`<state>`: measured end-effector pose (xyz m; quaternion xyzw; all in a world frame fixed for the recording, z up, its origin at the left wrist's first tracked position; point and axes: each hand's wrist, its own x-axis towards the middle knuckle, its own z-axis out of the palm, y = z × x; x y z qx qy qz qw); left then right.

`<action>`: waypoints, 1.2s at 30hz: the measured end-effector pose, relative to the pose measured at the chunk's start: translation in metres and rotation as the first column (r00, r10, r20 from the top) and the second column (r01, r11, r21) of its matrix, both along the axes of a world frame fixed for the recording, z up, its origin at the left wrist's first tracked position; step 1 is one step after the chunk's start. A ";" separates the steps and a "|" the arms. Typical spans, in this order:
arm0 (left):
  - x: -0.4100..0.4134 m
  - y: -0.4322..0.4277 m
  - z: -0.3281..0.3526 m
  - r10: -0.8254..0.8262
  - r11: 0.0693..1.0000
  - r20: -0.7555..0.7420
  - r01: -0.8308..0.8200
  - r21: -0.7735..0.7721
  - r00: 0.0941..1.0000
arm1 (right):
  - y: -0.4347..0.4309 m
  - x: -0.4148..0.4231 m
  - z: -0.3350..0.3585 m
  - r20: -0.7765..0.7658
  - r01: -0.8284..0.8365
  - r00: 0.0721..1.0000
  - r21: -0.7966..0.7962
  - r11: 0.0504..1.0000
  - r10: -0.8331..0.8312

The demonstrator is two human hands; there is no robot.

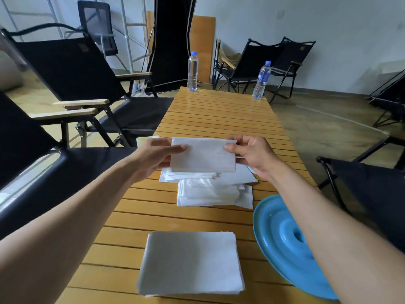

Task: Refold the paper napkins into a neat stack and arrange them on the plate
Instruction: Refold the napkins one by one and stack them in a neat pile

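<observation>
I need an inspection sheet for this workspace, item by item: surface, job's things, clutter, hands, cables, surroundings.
Surface: slatted wooden table.
Job's things: one folded napkin held in the air; loose pile of napkins on the table below it; neat stack nearer the person; blue plate at the right edge, with no napkins on its visible part.
Clutter: water bottles at the far end; pale cup at the left edge.
Hands: left hand and right hand each pinch one end of the napkin.
Cables: nothing seen on the table.
Surroundings: black folding chairs around the table.
</observation>
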<state>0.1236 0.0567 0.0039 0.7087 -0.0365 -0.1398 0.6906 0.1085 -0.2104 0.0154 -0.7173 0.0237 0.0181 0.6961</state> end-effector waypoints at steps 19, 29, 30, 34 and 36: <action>-0.098 0.030 0.026 0.028 0.979 -0.022 -0.023 0.201 0.999 | 0.013 -0.116 0.016 -0.301 -0.176 0.943 -0.084 0.981 0.144; -0.138 0.046 0.005 -0.100 0.837 -0.135 0.157 0.525 0.986 | 0.008 -0.149 -0.001 -0.537 -0.458 0.801 -0.265 0.849 0.264; -0.140 0.045 0.001 -0.077 0.837 -0.115 0.127 0.533 0.990 | 0.008 -0.149 -0.003 -0.538 -0.457 0.803 -0.282 0.844 0.255; -0.146 0.041 -0.009 -0.014 0.842 -0.049 0.038 0.538 0.999 | 0.009 -0.147 -0.010 -0.527 -0.453 0.821 -0.370 0.811 0.219; -0.147 0.040 -0.012 -0.007 0.843 -0.030 0.022 0.538 1.000 | 0.009 -0.145 -0.012 -0.515 -0.440 0.834 -0.403 0.802 0.199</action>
